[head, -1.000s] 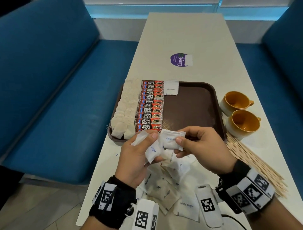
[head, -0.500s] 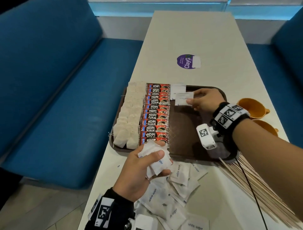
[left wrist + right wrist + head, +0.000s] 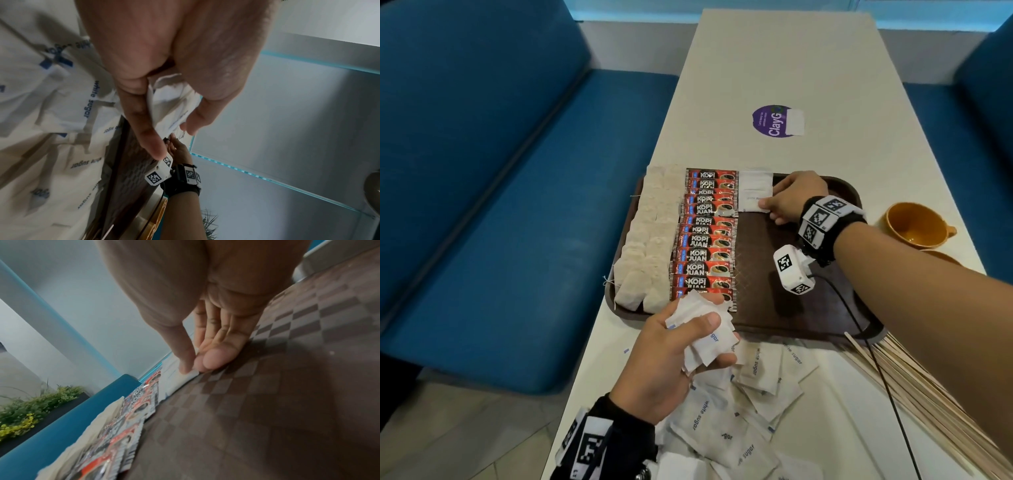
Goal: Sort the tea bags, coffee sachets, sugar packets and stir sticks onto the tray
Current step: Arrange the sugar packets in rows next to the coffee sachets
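A brown tray (image 3: 801,308) holds a column of tea bags (image 3: 647,240), a column of red coffee sachets (image 3: 705,236) and a white sugar packet (image 3: 756,180) at its far end. My right hand (image 3: 765,204) pinches a second sugar packet (image 3: 753,202) by its corner, laid flat on the tray (image 3: 287,386) just below the first; thumb and fingertips (image 3: 211,361) press the packet's corner (image 3: 192,374). My left hand (image 3: 702,329) grips a bunch of sugar packets (image 3: 709,335) over the tray's near edge, also seen as crumpled packets (image 3: 174,110) in its fingers.
Several loose sugar packets (image 3: 739,411) lie on the table near me. A fan of wooden stir sticks (image 3: 928,394) spreads at the right. Orange cups (image 3: 914,224) stand right of the tray. A purple sticker (image 3: 777,120) marks the far table; blue benches flank both sides.
My right hand took a sugar packet from the bunch, carried it to the tray's far end and lowered it flat below the first. The left hand stayed near the tray's near edge.
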`<action>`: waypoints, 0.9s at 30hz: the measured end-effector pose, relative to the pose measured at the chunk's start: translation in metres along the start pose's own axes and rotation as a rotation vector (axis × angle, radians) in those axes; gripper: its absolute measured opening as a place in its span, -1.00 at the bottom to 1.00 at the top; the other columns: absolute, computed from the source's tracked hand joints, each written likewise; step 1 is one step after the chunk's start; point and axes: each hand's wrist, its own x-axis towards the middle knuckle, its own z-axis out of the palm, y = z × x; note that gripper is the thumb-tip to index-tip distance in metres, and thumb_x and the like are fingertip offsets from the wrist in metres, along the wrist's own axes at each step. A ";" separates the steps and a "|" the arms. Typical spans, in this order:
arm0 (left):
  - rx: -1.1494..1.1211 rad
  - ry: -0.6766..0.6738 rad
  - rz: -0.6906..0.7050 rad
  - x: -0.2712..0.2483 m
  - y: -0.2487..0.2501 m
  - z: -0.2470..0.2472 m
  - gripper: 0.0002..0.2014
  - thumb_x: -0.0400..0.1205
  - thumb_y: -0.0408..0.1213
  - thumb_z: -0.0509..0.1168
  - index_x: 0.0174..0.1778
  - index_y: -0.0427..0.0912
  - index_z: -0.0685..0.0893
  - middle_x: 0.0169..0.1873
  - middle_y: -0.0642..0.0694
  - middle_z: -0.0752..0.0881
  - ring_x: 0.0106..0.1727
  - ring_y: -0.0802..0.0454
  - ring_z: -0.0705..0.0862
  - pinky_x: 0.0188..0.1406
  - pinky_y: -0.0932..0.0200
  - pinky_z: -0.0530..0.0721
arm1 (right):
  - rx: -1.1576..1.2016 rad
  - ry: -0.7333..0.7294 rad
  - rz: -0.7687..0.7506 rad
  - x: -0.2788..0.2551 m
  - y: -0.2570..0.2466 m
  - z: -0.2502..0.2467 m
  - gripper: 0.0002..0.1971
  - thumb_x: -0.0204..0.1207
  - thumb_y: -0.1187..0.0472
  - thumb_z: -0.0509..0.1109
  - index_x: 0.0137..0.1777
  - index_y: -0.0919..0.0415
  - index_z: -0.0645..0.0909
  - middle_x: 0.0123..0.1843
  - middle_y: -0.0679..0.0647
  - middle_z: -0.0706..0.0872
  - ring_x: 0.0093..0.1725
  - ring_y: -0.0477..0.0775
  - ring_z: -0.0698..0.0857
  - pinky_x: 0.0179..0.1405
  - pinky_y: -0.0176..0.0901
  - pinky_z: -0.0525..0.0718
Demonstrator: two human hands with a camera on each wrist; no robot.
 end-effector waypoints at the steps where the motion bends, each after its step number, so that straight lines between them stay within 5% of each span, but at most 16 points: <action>1: -0.002 -0.001 0.000 0.000 0.000 0.000 -0.64 0.47 -0.31 0.51 0.21 -0.21 0.82 0.22 -0.44 0.74 0.11 -0.34 0.76 -0.15 -0.07 0.78 | -0.011 0.002 -0.001 0.000 -0.001 0.000 -0.67 0.41 0.26 0.73 0.05 0.21 0.64 -0.22 0.20 0.85 -0.19 0.14 0.88 -0.10 0.04 0.89; 5: -0.023 -0.016 0.011 -0.003 0.000 0.001 -0.64 0.47 -0.32 0.49 0.20 -0.23 0.83 0.18 -0.40 0.76 0.08 -0.31 0.77 -0.15 -0.08 0.79 | 0.013 0.032 0.002 -0.004 -0.003 -0.001 -0.58 0.47 0.21 0.68 0.20 0.18 0.54 -0.08 0.22 0.82 -0.19 0.17 0.88 -0.17 0.04 0.89; 10: -0.109 -0.067 0.041 -0.008 0.003 -0.001 -0.60 0.43 -0.48 0.37 0.19 -0.28 0.82 0.16 -0.40 0.76 0.13 -0.40 0.74 -0.08 -0.16 0.81 | 0.064 0.064 -0.130 -0.041 -0.009 -0.014 -0.77 0.58 0.14 0.56 0.11 0.14 0.60 -0.01 0.17 0.81 -0.30 0.07 0.83 -0.40 -0.13 0.77; 17: -0.122 -0.147 0.106 -0.023 0.007 0.012 -0.40 0.41 -0.66 0.22 0.38 -0.28 0.72 0.34 -0.49 0.66 0.26 -0.42 0.70 0.12 -0.27 0.78 | 0.254 -0.283 -0.439 -0.170 0.004 -0.028 -0.92 0.58 0.32 0.55 -0.10 0.27 0.71 -0.29 0.21 0.75 -0.38 0.06 0.69 -0.45 -0.26 0.65; 22: -0.060 -0.198 0.156 -0.037 0.008 0.024 -0.45 0.49 -0.61 0.31 0.46 -0.35 0.60 0.29 -0.49 0.71 0.24 -0.36 0.77 0.07 -0.21 0.81 | 0.287 -0.362 -0.399 -0.229 0.038 -0.027 -0.79 0.46 0.20 0.67 0.02 0.19 0.75 -0.09 0.24 0.82 -0.27 0.09 0.76 -0.30 -0.18 0.75; 27: -0.022 -0.171 0.163 -0.047 0.006 0.030 -0.50 0.56 -0.61 0.38 0.46 -0.32 0.59 0.21 -0.44 0.77 0.13 -0.31 0.82 -0.04 -0.10 0.84 | 0.324 -0.411 -0.329 -0.248 0.057 -0.031 -0.79 0.45 0.19 0.67 0.02 0.23 0.78 -0.20 0.20 0.84 -0.30 0.01 0.72 -0.31 -0.15 0.72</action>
